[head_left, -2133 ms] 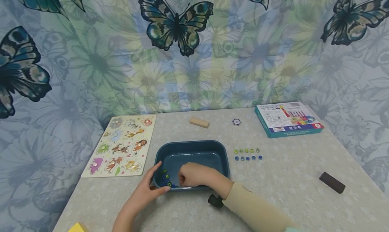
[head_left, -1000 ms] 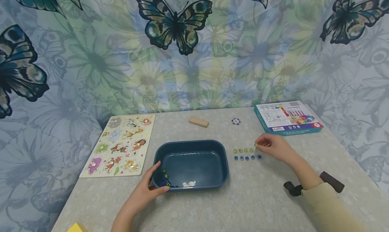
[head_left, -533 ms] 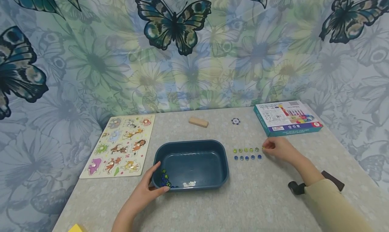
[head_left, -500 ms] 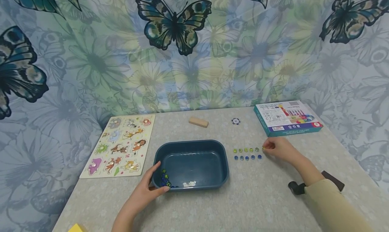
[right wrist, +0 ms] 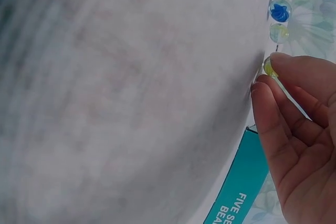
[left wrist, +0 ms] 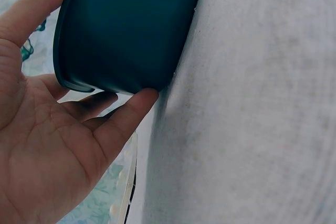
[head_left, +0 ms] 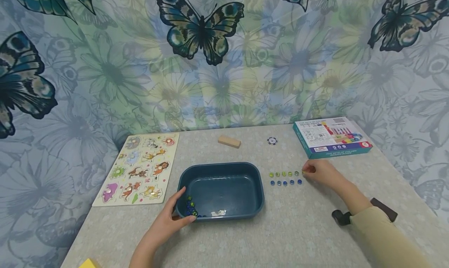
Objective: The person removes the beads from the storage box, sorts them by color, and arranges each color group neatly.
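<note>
My right hand [head_left: 322,172] pinches a yellow-green glass marble [right wrist: 270,67] between thumb and fingers, low at the table. It sits at the right end of a row of yellow-green marbles [head_left: 284,174]. A parallel row of blue marbles [head_left: 285,183] lies just nearer to me. My left hand [head_left: 167,218] grips the left corner of a dark blue plastic tub [head_left: 224,217], thumb on the near rim, other fingers along the outside wall. Several blue and green marbles [head_left: 190,206] are gathered in the tub's near left corner, partly hidden by the rim and thumb.
An animal puzzle board [head_left: 138,168] lies left. A wooden block [head_left: 229,141] and a poker chip [head_left: 272,141] lie behind the tub. The teal and white box [head_left: 333,138] is at the back right, a dark bar [head_left: 385,209] by the right forearm. A yellow object [head_left: 88,263] shows front left.
The right hand has come out of the tub with a marble and moved right to the end of the yellow-green row, where it has stayed. The left hand has kept its grip.
</note>
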{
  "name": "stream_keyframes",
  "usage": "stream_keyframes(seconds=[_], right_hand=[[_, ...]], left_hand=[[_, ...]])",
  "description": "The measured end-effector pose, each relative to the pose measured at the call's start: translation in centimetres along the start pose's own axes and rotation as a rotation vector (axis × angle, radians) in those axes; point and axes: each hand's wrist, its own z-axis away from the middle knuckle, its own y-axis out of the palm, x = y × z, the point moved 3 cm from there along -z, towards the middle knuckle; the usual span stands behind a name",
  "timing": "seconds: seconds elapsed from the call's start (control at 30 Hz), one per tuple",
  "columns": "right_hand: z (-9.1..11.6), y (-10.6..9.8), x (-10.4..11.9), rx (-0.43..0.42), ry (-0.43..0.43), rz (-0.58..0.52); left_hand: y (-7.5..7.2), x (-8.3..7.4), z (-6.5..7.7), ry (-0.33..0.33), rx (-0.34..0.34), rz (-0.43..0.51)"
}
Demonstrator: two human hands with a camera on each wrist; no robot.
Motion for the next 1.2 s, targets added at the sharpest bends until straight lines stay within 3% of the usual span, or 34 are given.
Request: stream_keyframes(seconds=[0.57,0.7,0.9,1.03,1.2], right_hand=[[0.5,-0.4,1.6,-0.006,0.015,0.045],[0.8,-0.9,4.6,-0.051,-0.047,0.030],[0.9,0.6,11.2,-0.042,-0.262,-0.047],[1.3,3.1,15.5,0.056,-0.388,-0.050],[1.4,6.7,19.1,0.226,-0.478,0.055]], left_hand=[[0.0,0.1,0.1,-0.005,0.016,0.014],[0.0,0.2,0.1,-0.010,0.017,0.023],[0.0,0.3,0.0,-0.013,0.007,0.018],[0.0,0.1,0.1,-0.004,0.007,0.010],[0.0,0.1,0.1,-0.002,0.001,0.008]])
